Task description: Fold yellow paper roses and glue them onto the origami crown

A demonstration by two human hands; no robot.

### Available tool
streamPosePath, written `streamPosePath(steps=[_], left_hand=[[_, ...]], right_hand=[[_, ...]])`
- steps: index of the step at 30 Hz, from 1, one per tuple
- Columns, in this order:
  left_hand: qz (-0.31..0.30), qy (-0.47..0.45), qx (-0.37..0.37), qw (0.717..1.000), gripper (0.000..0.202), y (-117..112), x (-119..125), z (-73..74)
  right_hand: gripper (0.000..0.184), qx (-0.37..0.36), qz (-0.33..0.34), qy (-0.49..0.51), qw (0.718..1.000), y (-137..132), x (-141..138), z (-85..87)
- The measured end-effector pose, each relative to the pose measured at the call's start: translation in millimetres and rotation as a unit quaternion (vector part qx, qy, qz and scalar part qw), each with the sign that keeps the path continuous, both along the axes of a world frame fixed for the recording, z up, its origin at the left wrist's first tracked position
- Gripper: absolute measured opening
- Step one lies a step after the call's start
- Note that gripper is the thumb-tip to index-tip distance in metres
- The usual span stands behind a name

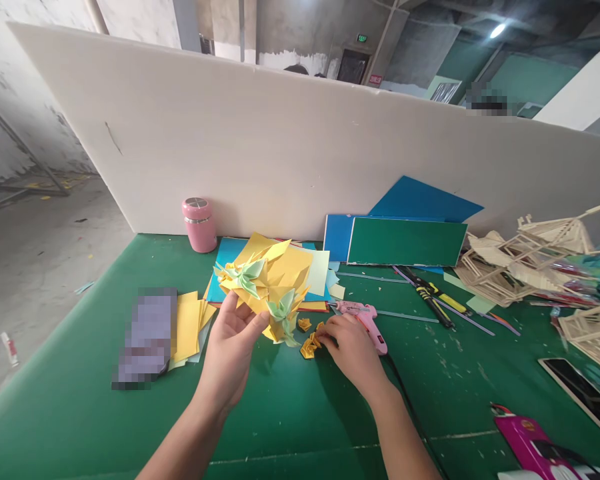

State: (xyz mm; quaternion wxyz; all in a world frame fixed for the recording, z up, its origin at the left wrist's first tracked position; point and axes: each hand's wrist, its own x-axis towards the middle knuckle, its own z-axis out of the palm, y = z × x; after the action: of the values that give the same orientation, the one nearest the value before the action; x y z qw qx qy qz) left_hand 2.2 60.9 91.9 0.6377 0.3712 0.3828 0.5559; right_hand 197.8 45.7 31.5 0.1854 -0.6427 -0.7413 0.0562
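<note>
My left hand (233, 340) is raised over the green table (105, 400), fingers closed round a bunch of yellow folded-paper flowers with pale green leaves (265, 287). My right hand (350, 347) rests low on the table, its fingertips pinching a small yellow paper rose (311, 345). Another small yellow paper piece (305, 324) lies just behind the rose. A pink glue gun (367, 319) lies right behind my right hand, its black cord running toward me.
Stacked coloured paper (190, 327) and a blurred flat object lie left. A pink flask (199, 225) stands by the white partition (300, 147). Blue and green sheets (405, 240) lean on it. Wooden stick models (525, 257), black-yellow tools (433, 297) and a pink box (535, 447) lie right.
</note>
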Motion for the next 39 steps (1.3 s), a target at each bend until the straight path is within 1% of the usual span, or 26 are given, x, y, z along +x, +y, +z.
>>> streamPosePath(steps=[6,9,13,15,16,19,21,23,25,27,30,35,39], left_hand=[[-0.010,-0.007,-0.002,1.000,0.059,0.6,0.5,0.8],[-0.011,-0.008,-0.004,1.000,0.059,0.4,0.7,1.8],[-0.012,-0.007,-0.005,1.000,0.058,0.0,0.5,3.2],[-0.015,-0.007,-0.010,1.000,0.058,0.1,0.8,3.8],[-0.016,-0.006,-0.014,1.000,0.058,0.0,1.0,4.0],[-0.022,-0.002,-0.020,1.000,0.058,-0.6,2.4,4.2],[-0.025,0.003,-0.023,0.999,0.057,-1.5,3.7,4.1],[-0.027,0.010,-0.028,0.999,0.055,-2.5,4.8,4.0],[-0.029,0.019,-0.029,0.999,0.051,-3.3,5.4,4.4],[-0.036,0.023,-0.022,0.999,0.047,-3.9,5.2,5.4],[-0.040,0.024,-0.018,0.999,0.044,-4.7,4.0,7.7],[-0.044,0.026,-0.027,0.998,0.047,-6.3,1.8,9.8],[-0.045,0.023,-0.025,0.998,0.043,-6.2,1.6,8.9]], right_hand=[[0.018,-0.028,0.003,-0.037,0.999,-0.3,-2.3,6.2],[0.020,-0.038,0.010,-0.045,0.998,1.5,-4.5,6.5],[0.020,-0.023,0.008,-0.046,0.999,2.8,-5.0,4.7],[0.020,0.004,0.006,-0.040,0.999,0.8,-2.5,9.7],[0.019,0.023,0.007,-0.034,0.999,-1.0,-0.7,14.9],[0.015,0.118,0.013,0.000,0.993,-7.6,3.5,39.9],[0.013,0.194,0.010,0.018,0.981,-10.3,1.9,59.5],[0.014,0.283,0.014,0.025,0.959,-9.7,-4.7,75.8],[0.014,0.321,0.041,0.025,0.946,-5.9,-14.7,85.7],[0.014,0.332,0.081,0.007,0.940,-0.4,-25.4,89.7],[0.017,0.339,0.128,-0.041,0.931,7.1,-37.0,90.4],[0.022,0.328,0.166,-0.097,0.925,12.0,-41.5,92.7],[0.022,0.327,0.189,-0.128,0.917,13.8,-41.7,94.9]])
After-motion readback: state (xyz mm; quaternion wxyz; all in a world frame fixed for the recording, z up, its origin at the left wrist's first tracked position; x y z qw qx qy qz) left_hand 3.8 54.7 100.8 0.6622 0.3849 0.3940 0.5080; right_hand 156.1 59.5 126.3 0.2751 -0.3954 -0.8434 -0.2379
